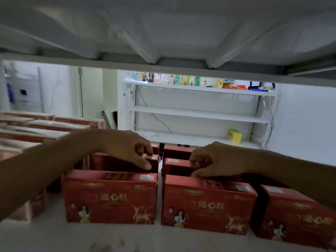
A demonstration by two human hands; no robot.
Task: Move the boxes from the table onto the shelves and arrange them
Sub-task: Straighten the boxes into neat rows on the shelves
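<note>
Red boxes with gold lettering stand upright in rows on a white shelf (163,237), under the shelf above. At the front stand three: a left box (109,199), a middle box (207,206) and a right box (298,213). Behind them is a second row. My left hand (127,148) grips the top of the left second-row box (116,163), thumb on its near face. Reaching in from the right, my right hand (216,160) holds the top edge of the right second-row box (177,166). More red boxes stand further back, partly hidden by my hands.
Pale pink-and-white boxes (41,128) fill the shelf's left side. Across the room a white rack (198,113) carries colourful packets on its top level and a yellow box (235,136) on a lower one. The overhead shelf's underside (163,33) hangs low.
</note>
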